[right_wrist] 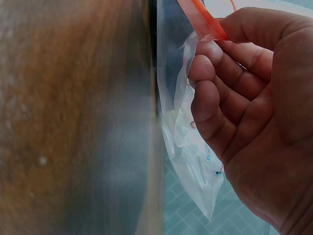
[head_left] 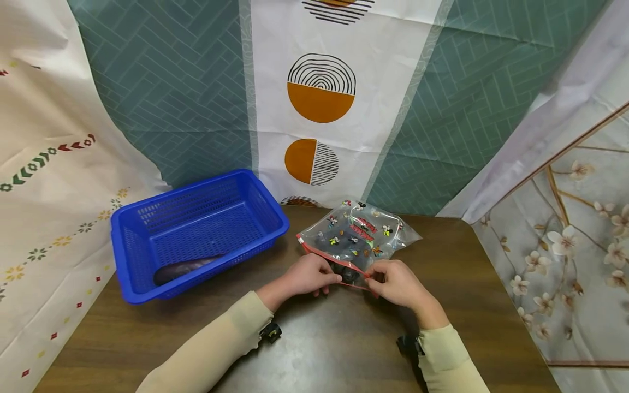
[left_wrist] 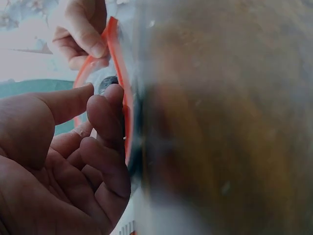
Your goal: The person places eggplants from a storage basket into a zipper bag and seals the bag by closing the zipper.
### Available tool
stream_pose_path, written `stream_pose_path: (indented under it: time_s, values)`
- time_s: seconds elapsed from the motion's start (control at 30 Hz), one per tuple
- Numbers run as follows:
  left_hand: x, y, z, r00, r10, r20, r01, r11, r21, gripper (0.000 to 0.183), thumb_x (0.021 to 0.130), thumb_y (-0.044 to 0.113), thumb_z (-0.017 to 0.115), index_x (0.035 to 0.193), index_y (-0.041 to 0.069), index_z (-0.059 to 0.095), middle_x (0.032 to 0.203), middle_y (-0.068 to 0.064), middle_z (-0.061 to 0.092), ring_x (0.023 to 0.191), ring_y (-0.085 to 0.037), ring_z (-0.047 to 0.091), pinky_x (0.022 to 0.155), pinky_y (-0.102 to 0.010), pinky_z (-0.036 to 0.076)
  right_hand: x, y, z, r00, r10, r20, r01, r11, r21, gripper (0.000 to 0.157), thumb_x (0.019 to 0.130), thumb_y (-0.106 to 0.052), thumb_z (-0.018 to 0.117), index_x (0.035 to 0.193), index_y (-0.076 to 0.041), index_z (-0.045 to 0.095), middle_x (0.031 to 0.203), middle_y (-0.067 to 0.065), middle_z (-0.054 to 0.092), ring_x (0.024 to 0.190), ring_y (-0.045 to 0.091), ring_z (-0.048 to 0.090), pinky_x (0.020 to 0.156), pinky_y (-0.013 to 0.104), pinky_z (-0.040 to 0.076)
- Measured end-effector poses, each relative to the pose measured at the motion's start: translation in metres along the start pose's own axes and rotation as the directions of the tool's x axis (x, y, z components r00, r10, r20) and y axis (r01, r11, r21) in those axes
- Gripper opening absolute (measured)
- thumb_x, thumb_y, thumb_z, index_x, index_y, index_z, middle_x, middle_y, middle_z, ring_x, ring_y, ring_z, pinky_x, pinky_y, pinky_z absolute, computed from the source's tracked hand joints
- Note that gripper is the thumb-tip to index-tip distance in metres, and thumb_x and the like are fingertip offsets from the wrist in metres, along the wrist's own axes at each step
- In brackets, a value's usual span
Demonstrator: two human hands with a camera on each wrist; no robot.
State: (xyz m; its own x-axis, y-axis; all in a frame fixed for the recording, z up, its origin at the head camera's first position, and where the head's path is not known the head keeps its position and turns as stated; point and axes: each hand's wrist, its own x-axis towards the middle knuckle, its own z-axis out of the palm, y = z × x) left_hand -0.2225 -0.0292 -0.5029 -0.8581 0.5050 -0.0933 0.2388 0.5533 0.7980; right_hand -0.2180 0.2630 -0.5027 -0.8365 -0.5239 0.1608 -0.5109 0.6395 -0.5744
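Observation:
A clear zip bag with a red zip edge and cartoon print lies flat, its mouth toward me and parted. Inside the mouth is a dark, shiny rounded thing; its kind is unclear. My left hand is at the left of the mouth, thumb and curled fingers on the near lip. On the other side, my right hand pinches the red edge between thumb and forefinger. An eggplant lies in the blue basket, partly hidden by its front wall.
The blue basket stands left of the bag on the brown wooden table. Patterned cloth hangs behind the table and along both sides. A dark strap device sits on each wrist.

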Motion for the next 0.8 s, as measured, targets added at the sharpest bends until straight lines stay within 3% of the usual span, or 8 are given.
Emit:
stream_pose_path:
  time_s: [0.23, 0.6, 0.8]
  values:
    - [-0.011, 0.009, -0.024, 0.997, 0.069, -0.024, -0.068, 0.997, 0.021, 0.032, 0.107, 0.031, 0.076, 0.087, 0.007, 0.083, 0.071, -0.002, 0.075, 0.052, -0.013, 0.068, 0.054, -0.029, 0.050, -0.003, 0.001, 0.001, 1.000, -0.002, -0.005, 0.002, 1.000, 0.016, 0.009, 0.094, -0.007, 0.081, 0.094, -0.017, 0.082, 0.080, -0.018, 0.066, 0.071, 0.001, 0.062, 0.066, 0.028, 0.054]
    - [-0.035, 0.037, -0.069, 0.986, 0.113, -0.121, -0.110, 0.993, 0.031, 0.021, 0.108, 0.033, 0.076, 0.105, 0.014, 0.084, 0.078, 0.000, 0.075, 0.059, -0.013, 0.065, 0.061, -0.033, 0.053, -0.002, 0.001, 0.000, 1.000, 0.001, -0.006, -0.001, 1.000, 0.012, 0.011, 0.094, -0.006, 0.081, 0.095, -0.017, 0.082, 0.081, -0.018, 0.067, 0.071, 0.000, 0.062, 0.067, 0.028, 0.055]
    - [-0.049, 0.049, -0.099, 0.977, 0.099, -0.191, -0.085, 0.993, 0.083, 0.024, 0.106, 0.033, 0.078, 0.116, 0.012, 0.082, 0.088, 0.005, 0.073, 0.076, -0.014, 0.065, 0.069, -0.036, 0.054, -0.002, 0.002, 0.001, 1.000, -0.020, -0.022, 0.020, 1.000, 0.023, 0.012, 0.094, -0.005, 0.082, 0.094, -0.017, 0.081, 0.079, -0.017, 0.067, 0.070, 0.000, 0.062, 0.065, 0.028, 0.054]
